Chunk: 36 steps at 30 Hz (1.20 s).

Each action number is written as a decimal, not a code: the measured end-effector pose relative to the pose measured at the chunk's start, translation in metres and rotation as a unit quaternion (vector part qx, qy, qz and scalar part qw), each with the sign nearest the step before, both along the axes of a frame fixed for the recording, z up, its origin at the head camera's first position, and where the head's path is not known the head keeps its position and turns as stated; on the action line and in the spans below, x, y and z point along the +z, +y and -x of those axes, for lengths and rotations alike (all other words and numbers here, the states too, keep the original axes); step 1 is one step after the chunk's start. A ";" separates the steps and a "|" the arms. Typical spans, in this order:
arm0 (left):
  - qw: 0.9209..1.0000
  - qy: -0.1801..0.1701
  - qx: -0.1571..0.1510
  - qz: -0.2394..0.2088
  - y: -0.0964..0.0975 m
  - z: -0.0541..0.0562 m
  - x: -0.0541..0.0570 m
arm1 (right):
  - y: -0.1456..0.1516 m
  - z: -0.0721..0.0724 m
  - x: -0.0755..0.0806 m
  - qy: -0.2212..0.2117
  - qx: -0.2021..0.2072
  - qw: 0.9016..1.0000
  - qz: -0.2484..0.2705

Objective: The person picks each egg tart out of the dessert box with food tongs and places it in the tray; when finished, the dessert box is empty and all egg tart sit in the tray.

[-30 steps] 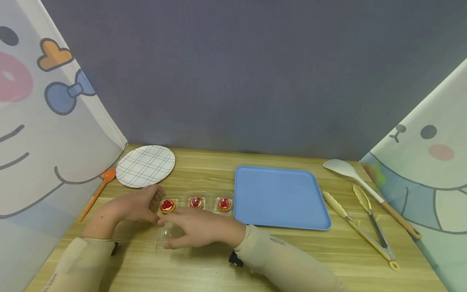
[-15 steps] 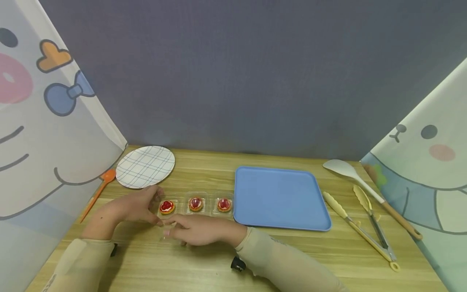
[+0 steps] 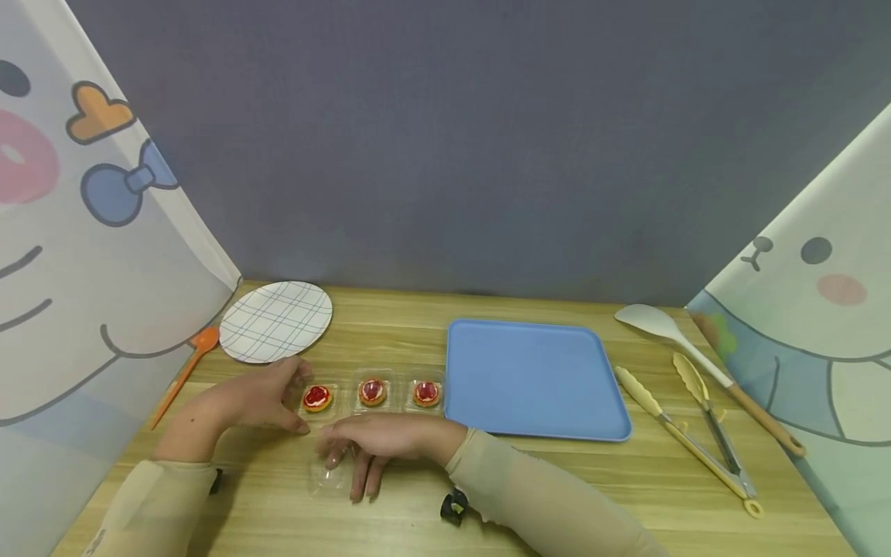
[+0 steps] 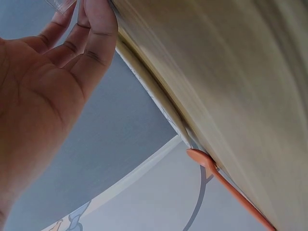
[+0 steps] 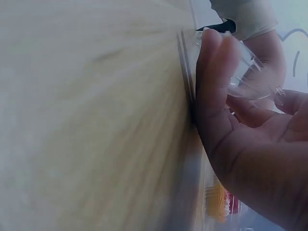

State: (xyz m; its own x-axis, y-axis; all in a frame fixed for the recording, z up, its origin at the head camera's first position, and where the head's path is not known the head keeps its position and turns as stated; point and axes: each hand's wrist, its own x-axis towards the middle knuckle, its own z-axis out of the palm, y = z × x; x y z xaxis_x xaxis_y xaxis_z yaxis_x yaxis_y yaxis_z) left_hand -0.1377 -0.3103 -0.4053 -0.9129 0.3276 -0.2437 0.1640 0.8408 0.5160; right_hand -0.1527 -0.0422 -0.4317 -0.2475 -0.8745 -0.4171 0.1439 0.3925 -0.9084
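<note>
A small red-topped tart (image 3: 317, 398) sits in a clear plastic box whose clear lid (image 3: 326, 481) is folded open toward the person. My left hand (image 3: 261, 398) grips the left side of this box, thumb at its near corner and fingers at the far one. In the left wrist view its fingertips meet a clear plastic corner (image 4: 61, 5). My right hand (image 3: 383, 441) holds the lid, its fingers bent down over it. The right wrist view has the clear lid (image 5: 252, 79) between thumb and fingers. To the right, two more tarts (image 3: 372, 391) sit in closed clear boxes.
A blue tray (image 3: 532, 379) lies right of the boxes. Yellow-tipped tongs (image 3: 696, 441) and a white spoon with a wooden handle (image 3: 710, 363) lie farther right. A checked plate (image 3: 278, 321) and an orange spoon (image 3: 184, 375) are at the left.
My right hand has turned and its fingers now bend down over the lid, which shows more plainly toward the person. The left hand has stayed at the box.
</note>
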 end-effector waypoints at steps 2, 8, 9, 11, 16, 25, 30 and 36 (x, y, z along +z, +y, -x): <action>1.000 0.001 -0.003 -0.002 0.000 0.000 0.001 | 0.000 0.000 -0.001 0.010 0.002 1.000 -0.003; 1.000 0.001 0.001 0.002 0.001 -0.001 0.001 | -0.003 -0.002 0.000 0.076 0.014 0.997 -0.028; 1.000 0.002 0.001 0.004 0.001 -0.001 0.001 | -0.003 -0.002 0.000 0.087 0.016 0.996 -0.030; 1.000 0.006 -0.002 0.004 0.001 -0.001 0.000 | -0.004 -0.003 0.001 0.105 0.016 0.994 -0.032; 1.000 0.005 -0.001 0.007 0.001 -0.001 0.000 | -0.004 -0.008 0.004 0.164 0.023 0.986 -0.034; 1.000 0.003 0.002 0.010 0.001 0.001 -0.002 | -0.001 -0.013 0.012 0.215 0.024 0.975 -0.054; 1.000 -0.001 0.004 0.005 0.001 0.002 -0.002 | 0.003 -0.012 0.018 0.291 0.040 0.953 -0.074; 1.000 -0.009 0.008 -0.002 0.002 0.000 0.002 | 0.011 -0.014 0.024 0.461 0.063 0.879 -0.103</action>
